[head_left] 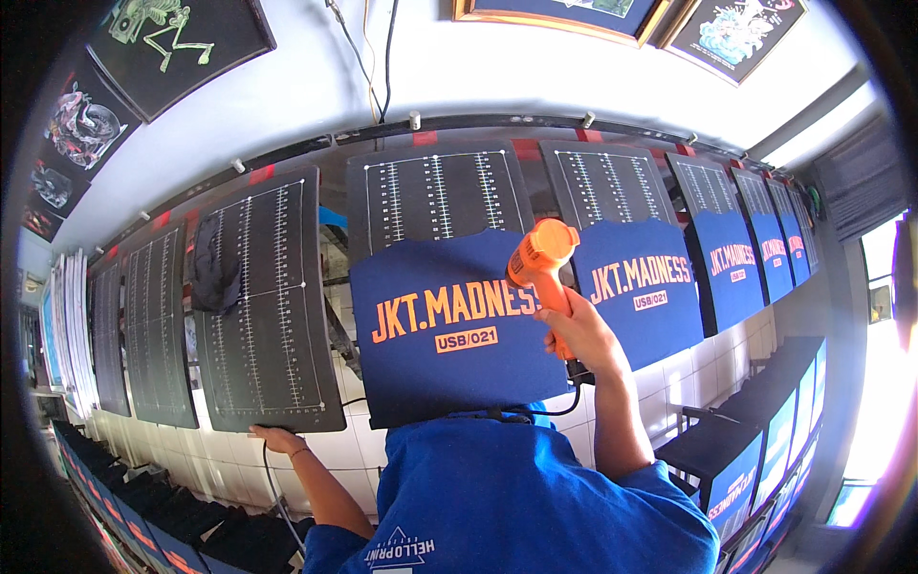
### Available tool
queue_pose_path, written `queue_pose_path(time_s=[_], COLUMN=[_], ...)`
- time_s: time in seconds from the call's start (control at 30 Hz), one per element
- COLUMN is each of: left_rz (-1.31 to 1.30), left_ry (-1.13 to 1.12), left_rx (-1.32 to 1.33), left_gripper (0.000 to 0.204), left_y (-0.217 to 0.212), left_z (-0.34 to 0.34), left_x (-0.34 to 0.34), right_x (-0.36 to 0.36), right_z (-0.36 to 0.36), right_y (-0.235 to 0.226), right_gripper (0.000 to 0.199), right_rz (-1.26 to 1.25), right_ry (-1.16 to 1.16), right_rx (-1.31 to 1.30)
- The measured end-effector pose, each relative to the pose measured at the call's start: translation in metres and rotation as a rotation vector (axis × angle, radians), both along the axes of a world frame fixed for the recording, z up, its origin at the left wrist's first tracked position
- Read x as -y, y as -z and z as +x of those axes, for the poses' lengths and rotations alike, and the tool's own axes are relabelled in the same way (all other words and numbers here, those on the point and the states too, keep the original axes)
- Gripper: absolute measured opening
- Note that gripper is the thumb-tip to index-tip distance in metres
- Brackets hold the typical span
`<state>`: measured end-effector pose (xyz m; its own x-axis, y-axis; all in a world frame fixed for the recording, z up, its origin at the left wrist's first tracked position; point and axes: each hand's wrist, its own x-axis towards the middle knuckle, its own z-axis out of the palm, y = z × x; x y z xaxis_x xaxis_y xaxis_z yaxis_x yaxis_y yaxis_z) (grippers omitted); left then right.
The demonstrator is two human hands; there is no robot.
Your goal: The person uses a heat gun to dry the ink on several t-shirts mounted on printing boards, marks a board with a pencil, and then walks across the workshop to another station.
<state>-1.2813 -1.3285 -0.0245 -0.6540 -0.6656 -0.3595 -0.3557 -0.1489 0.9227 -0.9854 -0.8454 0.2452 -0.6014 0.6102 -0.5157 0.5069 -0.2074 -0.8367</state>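
An orange, round-barrelled dryer [545,256] is gripped by the right hand [590,339] over smooth, orange-printed navy cloth [430,383]. The flat, rectangular board [273,354] is met at its lower edge by the left hand [277,439]; whether it is grasped cannot be told.

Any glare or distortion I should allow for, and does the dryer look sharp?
Head view: the opening at far right is blown out white; head view: the rail bows into an arc and the corners go black; head view: the dryer in the right hand shows no obvious blur.
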Motion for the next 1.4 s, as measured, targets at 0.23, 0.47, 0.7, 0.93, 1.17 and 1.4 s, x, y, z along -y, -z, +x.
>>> queue_pose_path(time_s=[0.23,0.47,0.7,0.93,1.17,1.4], left_rz=[-0.017,-0.026,-0.026,-0.072,-0.038,-0.021], left_ry=[-0.022,0.035,0.017,0.017,0.011,0.010], left_rx=[0.054,-0.007,0.022,0.030,-0.003,0.057], left_gripper=[0.085,0.085,0.085,0.086,0.086,0.090], left_y=[-0.001,0.010,0.008,-0.003,0.009,0.007], left_z=[-0.004,-0.004,-0.004,0.001,-0.003,-0.005], left_x=[0.000,0.007,0.005,-0.004,0.006,0.008], right_x=[-0.004,-0.002,0.006,0.013,0.023,0.022], right_z=[-0.004,0.002,0.019,0.034,0.033,0.011], right_y=[0.011,0.002,-0.001,-0.006,0.002,0.009], right_gripper=[0.035,0.037,0.035,0.038,0.032,0.029], right_rz=[0.058,0.049,-0.004,-0.027,0.014,0.010], right_ry=[-0.064,-0.108,-0.129,-0.118,-0.128,-0.146], right_rx=[-0.021,0.024,0.116,0.145,0.103,0.070])
